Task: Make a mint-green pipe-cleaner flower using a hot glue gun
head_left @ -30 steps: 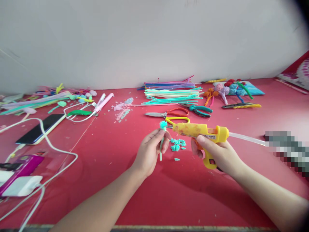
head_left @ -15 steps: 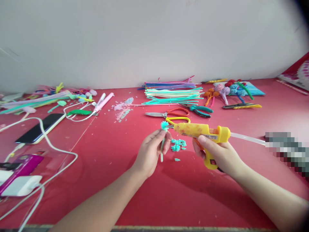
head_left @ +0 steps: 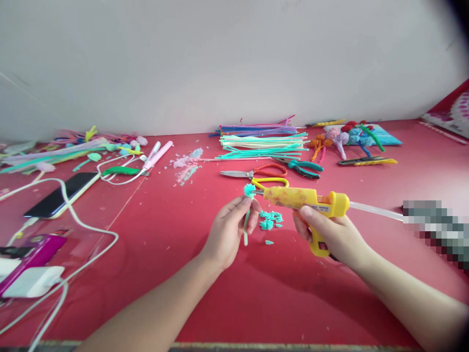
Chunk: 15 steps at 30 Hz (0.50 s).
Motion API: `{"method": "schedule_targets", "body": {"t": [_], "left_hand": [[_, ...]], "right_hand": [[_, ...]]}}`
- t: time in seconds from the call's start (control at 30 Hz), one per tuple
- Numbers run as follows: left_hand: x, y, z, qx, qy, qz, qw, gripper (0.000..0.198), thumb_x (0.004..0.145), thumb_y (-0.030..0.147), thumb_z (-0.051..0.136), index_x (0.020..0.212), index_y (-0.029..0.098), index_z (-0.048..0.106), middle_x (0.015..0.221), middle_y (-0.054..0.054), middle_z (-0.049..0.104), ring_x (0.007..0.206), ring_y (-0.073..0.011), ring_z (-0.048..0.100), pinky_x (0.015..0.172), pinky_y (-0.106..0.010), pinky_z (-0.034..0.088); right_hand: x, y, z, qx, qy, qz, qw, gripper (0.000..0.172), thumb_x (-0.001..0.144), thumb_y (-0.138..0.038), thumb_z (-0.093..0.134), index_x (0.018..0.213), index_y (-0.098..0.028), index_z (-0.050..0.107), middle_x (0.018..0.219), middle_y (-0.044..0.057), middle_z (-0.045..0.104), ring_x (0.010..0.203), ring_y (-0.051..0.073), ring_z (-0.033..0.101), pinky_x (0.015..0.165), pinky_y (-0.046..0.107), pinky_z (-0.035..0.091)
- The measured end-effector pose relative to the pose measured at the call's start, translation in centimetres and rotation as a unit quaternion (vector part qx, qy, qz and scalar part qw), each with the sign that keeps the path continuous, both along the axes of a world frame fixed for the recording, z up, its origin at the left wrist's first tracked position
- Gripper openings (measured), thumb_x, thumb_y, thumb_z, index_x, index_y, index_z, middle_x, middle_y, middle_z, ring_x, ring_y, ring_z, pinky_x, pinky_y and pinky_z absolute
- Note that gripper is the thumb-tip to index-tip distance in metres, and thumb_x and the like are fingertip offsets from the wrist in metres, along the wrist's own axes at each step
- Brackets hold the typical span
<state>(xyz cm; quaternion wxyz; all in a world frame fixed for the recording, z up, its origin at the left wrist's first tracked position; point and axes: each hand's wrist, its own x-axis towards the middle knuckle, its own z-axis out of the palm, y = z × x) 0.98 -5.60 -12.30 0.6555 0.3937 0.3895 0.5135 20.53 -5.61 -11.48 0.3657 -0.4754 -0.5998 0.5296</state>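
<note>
My left hand [head_left: 229, 230] pinches a pale green stem topped by a small teal tuft [head_left: 249, 190], held upright above the red table [head_left: 190, 274]. In my right hand [head_left: 331, 233] is a yellow glue gun [head_left: 306, 199], gripped by its handle with a finger near the trigger. The nozzle touches the tuft from the right. A clear glue stick [head_left: 373, 210] pokes out of the gun's back. Several small teal pieces [head_left: 270, 220] lie on the table between my hands.
Scissors [head_left: 256, 172], teal-handled pliers [head_left: 304, 167] and a stack of coloured pipe cleaners [head_left: 262, 142] lie beyond the gun. Finished pipe-cleaner flowers [head_left: 344, 134] rest at the back right. At the left are a phone [head_left: 60, 195], white cables [head_left: 84, 230] and more pipe cleaners [head_left: 54, 151].
Almost nothing has moved; the glue gun's nozzle stays at the teal tuft and both hands hold their positions.
</note>
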Motion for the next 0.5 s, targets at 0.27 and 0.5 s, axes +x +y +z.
{"method": "schedule_targets", "body": {"t": [0.27,0.5], "left_hand": [[0.1,0.05,-0.07,0.005,-0.004,0.006,1.0,0.025,0.091,0.031,0.049,0.077,0.014,0.06,0.054,0.003,0.042,0.052,-0.0075,0.038,0.05,-0.02,0.03],[-0.07,0.13,-0.34,0.039,0.063,0.029,0.997,0.026,0.091,0.035,0.049,0.078,0.015,0.058,0.058,0.003,0.045,0.053,-0.0068,0.04,0.049,-0.019,0.032]], "right_hand": [[-0.07,0.01,-0.03,0.0,0.001,0.003,1.0,0.05,0.082,-0.059,0.049,0.054,-0.018,0.046,0.051,-0.002,0.044,0.046,0.009,0.039,0.045,0.024,0.033],[0.05,-0.2,-0.09,0.019,-0.045,-0.019,0.999,0.042,0.081,-0.054,0.054,0.058,-0.019,0.048,0.052,-0.002,0.043,0.046,0.009,0.038,0.041,0.022,0.032]]}}
